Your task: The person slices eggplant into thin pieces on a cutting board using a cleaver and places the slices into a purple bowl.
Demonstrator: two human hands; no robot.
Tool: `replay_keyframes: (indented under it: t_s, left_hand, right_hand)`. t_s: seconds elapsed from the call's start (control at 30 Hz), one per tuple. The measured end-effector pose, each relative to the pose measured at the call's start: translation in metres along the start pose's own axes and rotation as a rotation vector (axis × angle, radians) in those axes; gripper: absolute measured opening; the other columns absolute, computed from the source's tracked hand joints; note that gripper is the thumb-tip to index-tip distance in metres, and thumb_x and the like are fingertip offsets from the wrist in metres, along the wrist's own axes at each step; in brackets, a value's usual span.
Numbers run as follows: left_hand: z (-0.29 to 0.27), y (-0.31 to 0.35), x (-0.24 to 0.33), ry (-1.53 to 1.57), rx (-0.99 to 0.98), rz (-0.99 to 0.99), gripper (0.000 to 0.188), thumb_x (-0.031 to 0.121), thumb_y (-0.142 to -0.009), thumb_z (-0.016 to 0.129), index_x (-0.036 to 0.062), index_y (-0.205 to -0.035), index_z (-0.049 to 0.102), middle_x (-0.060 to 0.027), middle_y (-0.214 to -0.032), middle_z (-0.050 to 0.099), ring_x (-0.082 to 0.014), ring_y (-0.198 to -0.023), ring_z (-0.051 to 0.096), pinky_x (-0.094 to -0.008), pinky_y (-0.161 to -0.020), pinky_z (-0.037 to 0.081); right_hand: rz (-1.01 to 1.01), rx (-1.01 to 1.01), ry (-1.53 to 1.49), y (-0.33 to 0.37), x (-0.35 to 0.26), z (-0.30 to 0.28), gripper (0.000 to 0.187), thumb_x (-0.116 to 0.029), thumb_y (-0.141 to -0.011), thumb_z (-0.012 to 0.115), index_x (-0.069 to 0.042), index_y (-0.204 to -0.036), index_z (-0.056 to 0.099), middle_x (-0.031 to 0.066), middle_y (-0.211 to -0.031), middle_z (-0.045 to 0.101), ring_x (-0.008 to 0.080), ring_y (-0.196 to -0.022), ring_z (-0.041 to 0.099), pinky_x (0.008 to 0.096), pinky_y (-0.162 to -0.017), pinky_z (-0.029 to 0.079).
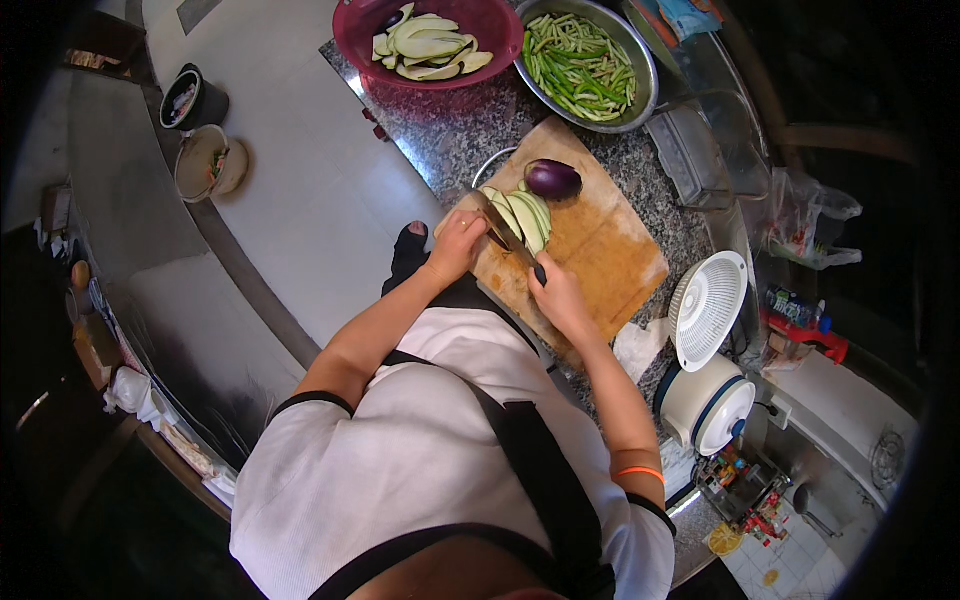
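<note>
Several eggplant slices (537, 219) lie right of the left hand (460, 241), grip unclear; right hand (560, 298) clasps knife (509, 236)

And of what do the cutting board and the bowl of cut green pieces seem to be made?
Cutting board: probably wood, matt and worn, from its brown tone and stains. Bowl: likely metal, perhaps stainless steel, smooth, from its silvery, shiny rim.

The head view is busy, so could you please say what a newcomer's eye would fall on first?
Probably the glossy purple eggplant on the wooden cutting board, beside pale slices where the right hand holds a knife near the left hand. At the picture's top stand a red basin of eggplant slices and a metal bowl of green beans.
</note>
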State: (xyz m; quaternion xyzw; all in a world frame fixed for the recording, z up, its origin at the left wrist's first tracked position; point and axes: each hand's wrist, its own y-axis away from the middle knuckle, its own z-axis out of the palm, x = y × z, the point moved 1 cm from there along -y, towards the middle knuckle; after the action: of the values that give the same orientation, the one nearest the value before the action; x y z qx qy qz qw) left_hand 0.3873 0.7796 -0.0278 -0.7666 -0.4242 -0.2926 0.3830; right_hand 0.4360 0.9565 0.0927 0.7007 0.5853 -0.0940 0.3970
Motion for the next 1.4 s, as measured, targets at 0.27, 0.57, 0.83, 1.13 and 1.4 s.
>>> replay_keyframes:
  t_s: [0.27,0.57,0.83,1.13,1.4]
  left_hand:
    - [0.002,0.002,0.0,-0.015,0.018,0.0,0.018,-0.004,-0.073,0.058,0.0027,-0.089,0.052,-0.0119,-0.096,0.056,-0.0324,-0.093,0.052,-0.0368,-0.08,0.045]
    - [0.003,0.003,0.0,-0.014,0.003,0.004,0.021,-0.005,-0.07,0.057,0.0033,-0.089,0.052,-0.0119,-0.096,0.056,-0.0326,-0.094,0.052,-0.0373,-0.08,0.045]
    - [0.0,-0.004,0.003,-0.099,-0.023,0.05,0.013,0.0,-0.074,0.061,0.0039,-0.084,0.054,-0.0095,-0.089,0.057,-0.0301,-0.088,0.053,-0.0376,-0.077,0.044]
    - [-0.018,-0.019,0.017,0.025,-0.092,0.014,0.021,-0.002,-0.078,0.06,0.0034,-0.098,0.056,-0.0119,-0.092,0.056,-0.0277,-0.086,0.055,-0.0333,-0.075,0.046]
    - [-0.075,-0.083,0.05,0.174,-0.059,-0.173,0.018,0.004,-0.078,0.064,0.0019,-0.096,0.06,-0.0111,-0.089,0.056,-0.0225,-0.078,0.056,-0.0301,-0.069,0.047]
  right_hand:
    - [0.043,-0.052,0.043,0.006,0.001,0.0,0.021,-0.018,-0.086,0.052,-0.007,-0.103,0.051,0.0271,-0.078,0.058,0.0443,-0.078,0.057,0.049,-0.064,0.043]
    - [0.03,-0.019,-0.006,-0.008,0.008,0.021,0.022,-0.019,-0.086,0.051,-0.006,-0.104,0.051,0.0288,-0.078,0.057,0.0458,-0.08,0.056,0.0513,-0.066,0.043]
    - [0.003,0.089,0.062,-0.018,0.002,0.028,0.02,-0.019,-0.087,0.053,-0.005,-0.101,0.049,0.0288,-0.072,0.057,0.0462,-0.074,0.056,0.0496,-0.062,0.044]
    - [-0.033,0.154,-0.051,0.025,-0.001,0.002,0.027,-0.017,-0.085,0.056,-0.003,-0.104,0.043,0.0274,-0.078,0.06,0.0455,-0.077,0.057,0.0525,-0.063,0.044]
    - [-0.071,0.254,0.195,0.045,0.005,0.001,0.031,-0.01,-0.078,0.063,-0.006,-0.1,0.042,0.0166,-0.082,0.059,0.0387,-0.08,0.06,0.0469,-0.067,0.048]
